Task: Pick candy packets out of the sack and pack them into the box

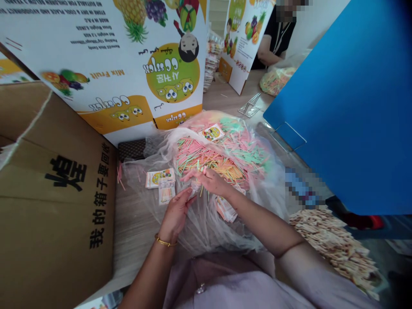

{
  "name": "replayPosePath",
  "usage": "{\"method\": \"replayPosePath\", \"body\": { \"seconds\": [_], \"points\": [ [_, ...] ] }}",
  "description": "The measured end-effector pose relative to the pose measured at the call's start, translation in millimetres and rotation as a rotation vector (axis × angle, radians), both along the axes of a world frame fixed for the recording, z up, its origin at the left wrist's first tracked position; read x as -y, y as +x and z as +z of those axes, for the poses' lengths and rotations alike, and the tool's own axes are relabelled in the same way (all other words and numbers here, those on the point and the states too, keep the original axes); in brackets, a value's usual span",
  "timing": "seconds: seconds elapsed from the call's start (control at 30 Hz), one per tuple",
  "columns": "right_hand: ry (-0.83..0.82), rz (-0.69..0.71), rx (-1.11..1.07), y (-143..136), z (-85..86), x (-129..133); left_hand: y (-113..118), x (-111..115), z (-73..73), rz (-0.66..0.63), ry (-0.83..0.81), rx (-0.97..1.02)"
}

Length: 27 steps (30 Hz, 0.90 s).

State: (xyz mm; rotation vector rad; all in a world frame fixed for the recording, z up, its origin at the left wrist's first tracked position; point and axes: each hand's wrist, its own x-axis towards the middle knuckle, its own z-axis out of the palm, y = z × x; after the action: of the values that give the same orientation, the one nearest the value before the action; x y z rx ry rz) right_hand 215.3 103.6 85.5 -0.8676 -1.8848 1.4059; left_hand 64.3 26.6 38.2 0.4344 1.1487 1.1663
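A large clear plastic bag [270,201] lies open on the table, heaped with pink, green and orange candy sticks [199,150]. My left hand [175,212], with a gold bangle at the wrist, pinches a small clear candy packet [195,185] at the near edge of the heap. Right beside it, my right hand [215,182] is closed on a few candy sticks [200,166], whose tips poke past the fingers. The packet's mouth is partly hidden by the right fingers. Printed packets [159,177] lie left of my hands, and more packets [225,208] lie under my right forearm.
A brown carton [58,214] stands at the left, with a printed white carton [122,56] behind the bag. A blue panel [347,107] rises at the right. Below it is a big pile of filled packets [334,244]. Another person [273,43] sits across the table.
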Motion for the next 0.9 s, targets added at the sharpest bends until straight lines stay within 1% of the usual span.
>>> {"method": "replayPosePath", "body": {
  "seconds": [0.1, 0.17, 0.23, 0.27, 0.33, 0.43, 0.5, 0.57, 0.67, 0.73, 0.83, 0.9],
  "points": [
    [-0.037, 0.050, 0.008, 1, -6.3, -4, 0, -1, -0.8, 0.002, 0.006, -0.020],
    [-0.125, 0.058, -0.086, 0, -10.7, -5, 0, -1, -0.2, -0.016, 0.014, -0.007],
    [-0.232, 0.039, -0.197, 0, -13.5, -6, -1, -1, 1.1, -0.043, 0.021, 0.015],
    [-0.264, 0.031, -0.219, 0, -13.9, -7, -2, -1, 1.8, -0.051, 0.023, 0.022],
    [-0.243, 0.030, -0.148, 0, -12.6, -10, -2, -1, 3.1, -0.064, 0.018, 0.025],
    [-0.102, 0.056, 0.086, 2, -6.8, -14, -1, 0, 4.6, -0.108, 0.019, 0.025],
    [-0.064, 0.087, 0.152, 3, -2.8, -15, 1, 1, 5.4, -0.135, 0.040, 0.010],
    [-0.108, 0.102, 0.105, 5, -0.7, -17, 2, 1, 6.0, -0.143, 0.063, -0.017],
    [-0.214, 0.050, -0.008, 7, -0.9, -18, 3, 1, 7.6, -0.149, 0.068, -0.044],
    [-0.244, 0.057, -0.040, 9, -0.6, -19, 2, 1, 9.4, -0.148, 0.075, -0.053],
    [-0.204, 0.143, -0.009, 11, 4.1, -17, 0, 1, 12.4, -0.143, 0.105, -0.057],
    [-0.164, 0.120, 0.002, 12, 8.6, -15, 0, 2, 13.2, -0.141, 0.122, -0.062]
  ]
}}
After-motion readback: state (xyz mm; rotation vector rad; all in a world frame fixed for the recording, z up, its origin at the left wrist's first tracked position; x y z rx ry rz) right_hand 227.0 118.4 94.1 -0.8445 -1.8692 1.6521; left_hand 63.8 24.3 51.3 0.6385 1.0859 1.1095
